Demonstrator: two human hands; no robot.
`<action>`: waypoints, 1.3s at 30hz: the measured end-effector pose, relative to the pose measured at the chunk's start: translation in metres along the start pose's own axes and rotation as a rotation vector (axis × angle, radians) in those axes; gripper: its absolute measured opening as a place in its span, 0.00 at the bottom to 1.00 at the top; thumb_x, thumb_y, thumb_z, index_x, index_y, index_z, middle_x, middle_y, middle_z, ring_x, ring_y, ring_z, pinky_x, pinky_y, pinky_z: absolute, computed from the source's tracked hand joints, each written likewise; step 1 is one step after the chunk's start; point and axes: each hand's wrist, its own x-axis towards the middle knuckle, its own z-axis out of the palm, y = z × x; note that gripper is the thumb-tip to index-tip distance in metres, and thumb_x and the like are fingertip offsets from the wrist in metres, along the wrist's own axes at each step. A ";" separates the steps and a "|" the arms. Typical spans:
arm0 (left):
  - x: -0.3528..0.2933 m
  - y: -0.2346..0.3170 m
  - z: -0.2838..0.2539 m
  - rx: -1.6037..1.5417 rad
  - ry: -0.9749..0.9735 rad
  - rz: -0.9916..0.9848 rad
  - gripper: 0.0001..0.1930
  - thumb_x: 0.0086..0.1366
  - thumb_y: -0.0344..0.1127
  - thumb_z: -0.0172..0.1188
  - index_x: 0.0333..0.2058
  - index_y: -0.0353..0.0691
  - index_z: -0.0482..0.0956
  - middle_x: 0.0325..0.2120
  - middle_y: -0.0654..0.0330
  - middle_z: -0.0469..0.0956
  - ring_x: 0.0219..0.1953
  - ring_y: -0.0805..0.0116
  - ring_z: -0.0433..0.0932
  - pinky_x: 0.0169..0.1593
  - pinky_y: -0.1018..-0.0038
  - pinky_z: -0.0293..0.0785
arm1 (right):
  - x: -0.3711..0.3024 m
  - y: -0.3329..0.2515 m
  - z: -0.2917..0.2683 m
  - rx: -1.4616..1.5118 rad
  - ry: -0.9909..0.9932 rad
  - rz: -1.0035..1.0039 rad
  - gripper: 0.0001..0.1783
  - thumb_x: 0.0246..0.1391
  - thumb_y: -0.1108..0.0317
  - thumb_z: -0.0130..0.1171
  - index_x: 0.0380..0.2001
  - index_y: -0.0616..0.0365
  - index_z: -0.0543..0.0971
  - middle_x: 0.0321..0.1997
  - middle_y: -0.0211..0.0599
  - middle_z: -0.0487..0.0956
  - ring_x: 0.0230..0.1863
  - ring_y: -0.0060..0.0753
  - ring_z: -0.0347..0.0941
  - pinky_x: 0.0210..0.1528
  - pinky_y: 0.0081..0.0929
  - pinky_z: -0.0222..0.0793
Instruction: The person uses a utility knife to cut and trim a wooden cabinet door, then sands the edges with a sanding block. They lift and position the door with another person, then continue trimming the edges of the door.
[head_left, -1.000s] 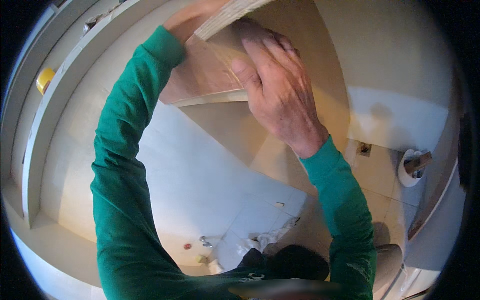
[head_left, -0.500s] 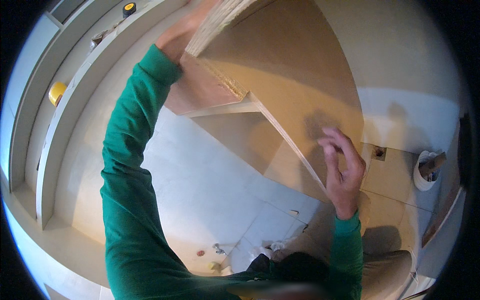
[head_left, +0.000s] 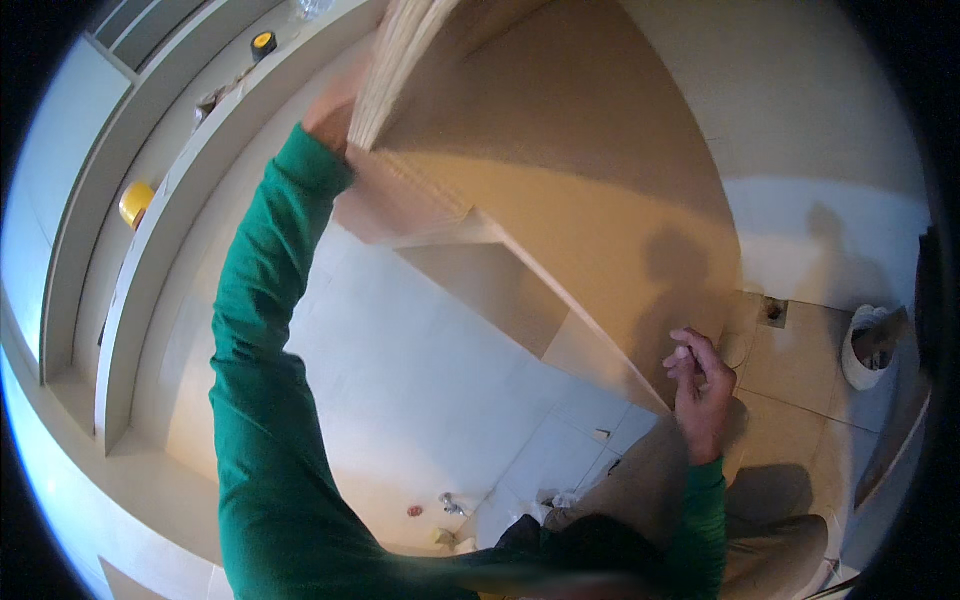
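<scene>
A large brown wooden panel [head_left: 580, 240] stands tilted in front of me, with a thick, pale layered edge [head_left: 395, 75] at its upper left. Below that edge, a smaller reddish board [head_left: 400, 195] meets the panel at an angle. My left hand [head_left: 335, 105] is raised against the layered edge and grips there; it is blurred and its fingers are mostly hidden. Close to the panel's lower right corner is my right hand [head_left: 703, 385], its fingers loosely bent and apart from the panel. Nothing shows between them.
A long recessed wall ledge [head_left: 125, 330] curves down the left side. It carries a yellow rounded object [head_left: 135, 203] and a black-and-yellow tape measure [head_left: 263, 44]. At right, a white bucket [head_left: 862, 365] stands on floor tiles [head_left: 790, 350]. A metal tap [head_left: 452, 504] juts from the wall below.
The panel's upper left corner has shifted left and downward together with my left hand. My right hand has dropped lower, its fingers more curled. The whole view has shifted slightly.
</scene>
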 end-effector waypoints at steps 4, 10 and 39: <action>-0.011 -0.005 -0.007 -0.014 0.024 -0.058 0.39 0.84 0.64 0.49 0.70 0.31 0.79 0.68 0.39 0.79 0.69 0.47 0.78 0.74 0.59 0.72 | 0.003 -0.012 -0.016 0.004 0.032 -0.004 0.12 0.81 0.68 0.58 0.57 0.60 0.86 0.50 0.38 0.90 0.41 0.27 0.88 0.43 0.29 0.85; -0.013 -0.010 -0.009 -0.012 0.047 -0.108 0.38 0.84 0.63 0.50 0.69 0.31 0.80 0.67 0.38 0.79 0.68 0.47 0.79 0.74 0.58 0.72 | 0.011 -0.023 -0.043 0.030 0.221 -0.035 0.11 0.80 0.70 0.59 0.55 0.61 0.87 0.49 0.38 0.90 0.40 0.28 0.89 0.43 0.28 0.85; -0.144 0.027 0.004 0.070 0.253 -0.487 0.35 0.83 0.60 0.52 0.65 0.30 0.84 0.63 0.38 0.83 0.64 0.46 0.82 0.71 0.58 0.75 | 0.014 0.073 -0.089 0.087 0.571 0.072 0.14 0.79 0.64 0.59 0.56 0.62 0.86 0.36 0.34 0.85 0.36 0.26 0.81 0.40 0.28 0.78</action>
